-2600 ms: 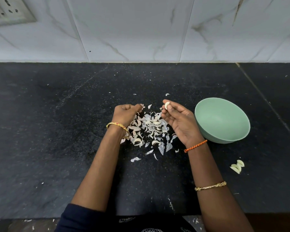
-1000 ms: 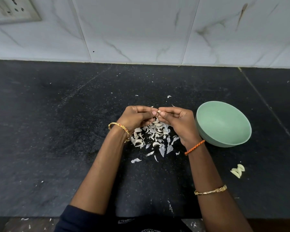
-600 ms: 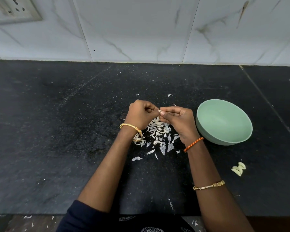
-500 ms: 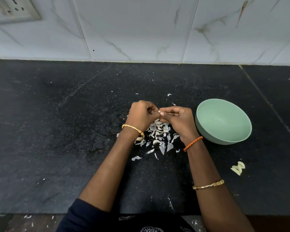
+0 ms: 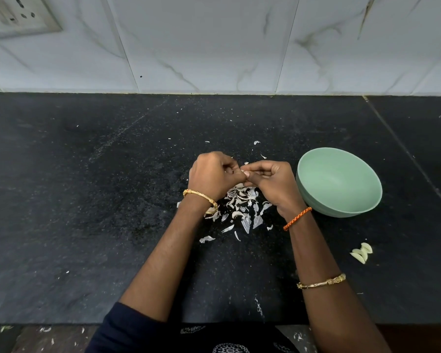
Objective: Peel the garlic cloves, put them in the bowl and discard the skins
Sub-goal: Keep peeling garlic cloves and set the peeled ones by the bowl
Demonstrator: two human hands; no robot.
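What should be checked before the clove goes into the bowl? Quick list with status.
1. Clove held: left hand and right hand pinch together over the garlic clove, only a pale sliver showing. Ok.
2. Clove fully peeled: hidden by fingers. Cannot tell.
3. Green bowl upright, open, just right of the right hand. Ok.
4. Bowl interior looks empty; nothing blocks the drop. Ok.
5. Skins discarded: piled on the counter under the hands. Not ok.
6. Peeled cloves in the bowl: they lie on the counter nearer the person than the bowl. Not ok.
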